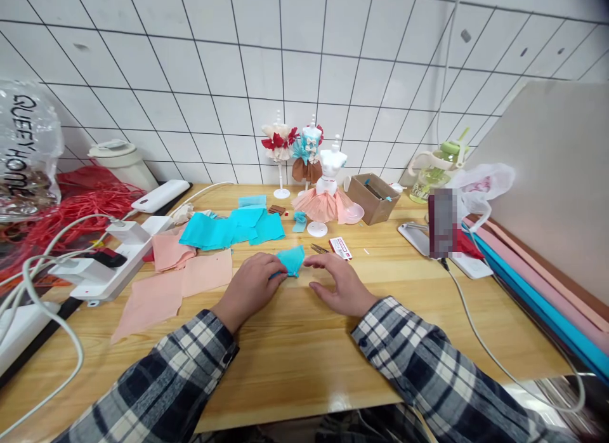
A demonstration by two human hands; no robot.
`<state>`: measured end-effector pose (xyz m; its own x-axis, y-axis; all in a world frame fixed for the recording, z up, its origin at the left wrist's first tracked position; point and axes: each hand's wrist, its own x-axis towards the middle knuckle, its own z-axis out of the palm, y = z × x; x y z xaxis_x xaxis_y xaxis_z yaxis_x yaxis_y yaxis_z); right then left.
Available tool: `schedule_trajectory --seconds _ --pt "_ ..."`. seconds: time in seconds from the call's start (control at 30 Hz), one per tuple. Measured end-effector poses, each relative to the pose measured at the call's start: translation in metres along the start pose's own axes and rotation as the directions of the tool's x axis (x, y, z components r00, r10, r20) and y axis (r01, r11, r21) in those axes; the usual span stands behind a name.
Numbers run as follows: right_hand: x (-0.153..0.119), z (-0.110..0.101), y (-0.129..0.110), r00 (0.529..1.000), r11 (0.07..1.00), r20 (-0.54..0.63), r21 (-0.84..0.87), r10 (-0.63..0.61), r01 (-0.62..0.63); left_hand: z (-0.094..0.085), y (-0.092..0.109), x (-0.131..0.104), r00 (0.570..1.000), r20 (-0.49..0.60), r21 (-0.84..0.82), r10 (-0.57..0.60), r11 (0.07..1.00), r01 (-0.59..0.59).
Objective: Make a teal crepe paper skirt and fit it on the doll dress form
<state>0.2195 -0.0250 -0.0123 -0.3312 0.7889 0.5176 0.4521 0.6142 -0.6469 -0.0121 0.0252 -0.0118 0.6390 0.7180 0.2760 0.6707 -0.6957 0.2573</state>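
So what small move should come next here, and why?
Probably the right hand should pinch the right edge of the blue cloth piece: the left hand holds only its left side, while the right sits open and empty close by.

1. Bright, fairly even light, apparently from overhead, fills the scene.
2. Pale glare marks the wooden table (pixel 285 354) near its front edge.
3. Wide-angle distortion bends the wall tiles' (pixel 257 68) lines; the top right corner darkens.
4. A pixelated patch (pixel 450 218) hides detail rightward.
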Motion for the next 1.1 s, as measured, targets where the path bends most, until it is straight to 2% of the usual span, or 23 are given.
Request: schedule_trajectory --seconds 0.07,0.13,0.2,0.3,0.37,0.4,0.47,0.57,0.7,0.93,1.03,1.1 --pt "0.000 0.004 -0.001 0.999 0.997 0.009 0.057 0.047 -0.047 -0.003 0.003 -0.001 1.000 -0.016 0.024 0.004 1.000 -0.003" --pt "0.001 0.005 0.004 0.993 0.986 -0.038 0.125 0.112 -0.107 -0.005 0.006 -0.001 1.000 0.003 0.070 0.009 0.997 -0.009" --pt "0.002 0.000 0.012 0.976 0.980 -0.123 0.116 0.178 -0.164 -0.005 0.007 -0.002 0.999 0.040 0.104 0.005 0.995 -0.009" --pt "0.001 -0.026 0.032 0.910 0.943 -0.315 -0.105 0.270 -0.316 -0.006 0.006 -0.002 0.997 0.073 0.103 -0.020 0.995 0.012" --pt "-0.003 -0.051 0.047 0.841 0.847 -0.435 -0.264 0.322 -0.462 -0.006 0.004 -0.003 0.997 0.068 0.088 -0.039 0.996 0.033" --pt "-0.006 -0.063 0.054 0.820 0.797 -0.458 -0.319 0.345 -0.513 -0.007 0.003 -0.003 0.997 0.064 0.080 -0.046 0.996 0.041" --pt "-0.013 -0.081 0.068 0.800 0.717 -0.424 -0.383 0.425 -0.583 -0.008 0.002 -0.004 0.997 0.056 0.067 -0.055 0.996 0.052" --pt "-0.021 -0.090 0.079 0.763 0.630 -0.304 -0.435 0.570 -0.643 -0.008 0.002 -0.005 0.997 0.057 0.041 -0.054 0.998 0.051" --pt "-0.020 -0.081 0.077 0.716 0.531 -0.281 -0.513 0.639 -0.675 -0.007 0.004 -0.005 0.997 0.064 0.018 -0.046 0.999 0.045" --pt "-0.010 -0.064 0.068 0.741 0.360 -0.211 -0.768 0.637 -0.529 -0.005 0.000 -0.005 0.996 0.068 0.000 -0.054 0.999 0.054" --pt "-0.014 -0.064 0.071 0.728 0.376 -0.219 -0.739 0.650 -0.559 -0.005 -0.002 -0.004 0.995 0.071 -0.009 -0.065 0.998 0.066" --pt "-0.013 -0.070 0.074 0.744 0.460 -0.267 -0.645 0.612 -0.610 -0.006 -0.002 -0.004 0.995 0.067 -0.014 -0.070 0.997 0.071"
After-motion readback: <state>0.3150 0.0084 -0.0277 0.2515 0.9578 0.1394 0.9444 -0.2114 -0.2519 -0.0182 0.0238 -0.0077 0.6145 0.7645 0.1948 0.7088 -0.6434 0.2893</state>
